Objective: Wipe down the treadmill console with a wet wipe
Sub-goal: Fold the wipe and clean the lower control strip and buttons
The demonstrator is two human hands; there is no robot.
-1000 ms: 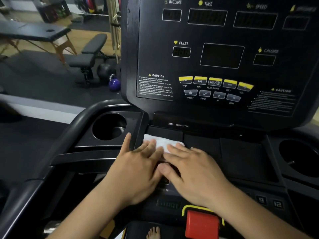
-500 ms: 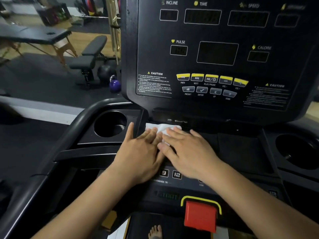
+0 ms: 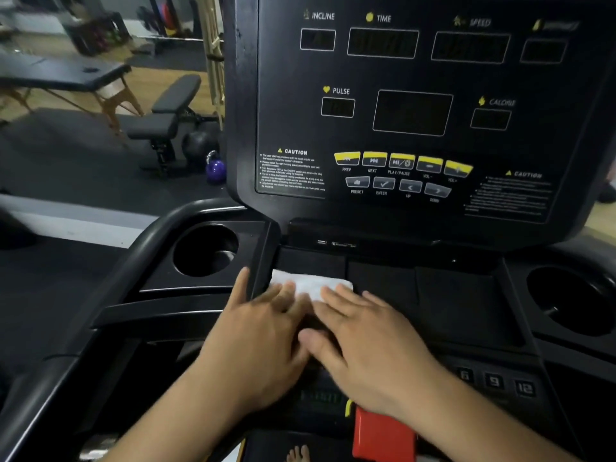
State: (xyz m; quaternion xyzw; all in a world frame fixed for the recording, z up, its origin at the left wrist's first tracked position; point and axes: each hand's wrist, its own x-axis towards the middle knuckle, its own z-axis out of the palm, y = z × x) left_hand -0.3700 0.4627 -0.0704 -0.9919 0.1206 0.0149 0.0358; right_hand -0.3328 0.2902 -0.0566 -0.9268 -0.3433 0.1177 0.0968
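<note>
Here, left hand (image 3: 263, 331) and right hand (image 3: 370, 345) — both flat — half-cover the wet wipe (image 3: 310, 282) beside a cup holder (image 3: 205, 250).

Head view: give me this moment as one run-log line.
left hand: pressing wet wipe | right hand: pressing wet wipe | wet wipe: flat on console tray, left end

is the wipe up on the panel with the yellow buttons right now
No, the wet wipe lies on the flat tray below the yellow buttons, pressed under the left hand and right hand.
</note>
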